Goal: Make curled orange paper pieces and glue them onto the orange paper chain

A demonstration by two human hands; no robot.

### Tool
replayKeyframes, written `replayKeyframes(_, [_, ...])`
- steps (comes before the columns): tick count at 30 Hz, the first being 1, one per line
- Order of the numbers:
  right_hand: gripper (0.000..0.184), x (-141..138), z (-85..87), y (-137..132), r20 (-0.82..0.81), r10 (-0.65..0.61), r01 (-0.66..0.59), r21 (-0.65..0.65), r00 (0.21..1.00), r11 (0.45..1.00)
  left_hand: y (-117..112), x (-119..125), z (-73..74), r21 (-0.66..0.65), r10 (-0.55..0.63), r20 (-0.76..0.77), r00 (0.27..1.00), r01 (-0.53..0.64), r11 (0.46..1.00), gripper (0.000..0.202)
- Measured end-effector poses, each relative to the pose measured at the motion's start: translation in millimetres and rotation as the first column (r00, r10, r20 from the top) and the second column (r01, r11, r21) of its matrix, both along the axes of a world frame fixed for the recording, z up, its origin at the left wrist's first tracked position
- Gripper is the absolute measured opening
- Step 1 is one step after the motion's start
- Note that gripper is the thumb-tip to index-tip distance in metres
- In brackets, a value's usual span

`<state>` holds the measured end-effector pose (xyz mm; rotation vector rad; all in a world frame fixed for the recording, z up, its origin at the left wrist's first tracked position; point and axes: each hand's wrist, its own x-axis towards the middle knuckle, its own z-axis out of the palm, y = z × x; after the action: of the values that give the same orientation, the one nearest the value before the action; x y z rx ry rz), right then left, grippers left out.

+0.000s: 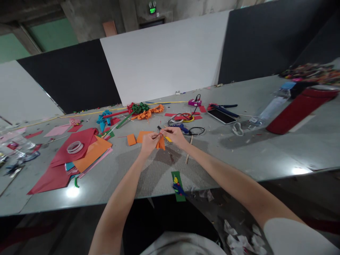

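My left hand [150,142] and my right hand [174,136] meet above the table, thumbs and fingertips pinched close together. From between them hangs a small orange piece of felt or craft sheet [160,143]. What exactly sits at the fingertips is too small to make out. A yellow tool with a dark end, like a utility knife [168,139], shows beside my right fingers; whether it is held or lies behind them I cannot tell. Other orange pieces [131,139] lie flat left of my hands. A blue glue gun [181,127] rests just beyond my right hand.
Red sheets [60,173] with tape rolls [75,147] lie at left. Colourful pompom-like bunches [139,108] stand behind. A phone [221,116], pliers [225,109], plastic bottle [275,104] and red flask [297,111] are at right. A green piece [176,177] overhangs the front edge.
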<state>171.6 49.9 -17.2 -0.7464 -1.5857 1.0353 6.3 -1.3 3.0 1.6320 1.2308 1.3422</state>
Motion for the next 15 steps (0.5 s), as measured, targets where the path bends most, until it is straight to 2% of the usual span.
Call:
replayKeyframes(8, [0.035,-1.0,1.5,-3.0,-0.007,-0.013,0.013,-0.001,1.0,1.0,0.5,0.0,-0.3,-0.027,0.02,0.025,0.999,-0.02,0.999,0.035])
replayKeyframes(15, [0.033,-0.4,1.0,-2.2,0.003,-0.006,0.006,0.023,1.0,1.0,1.2,-0.9,-2.4,-0.013,0.006,-0.016,1.0,-0.006,1.0,0.04])
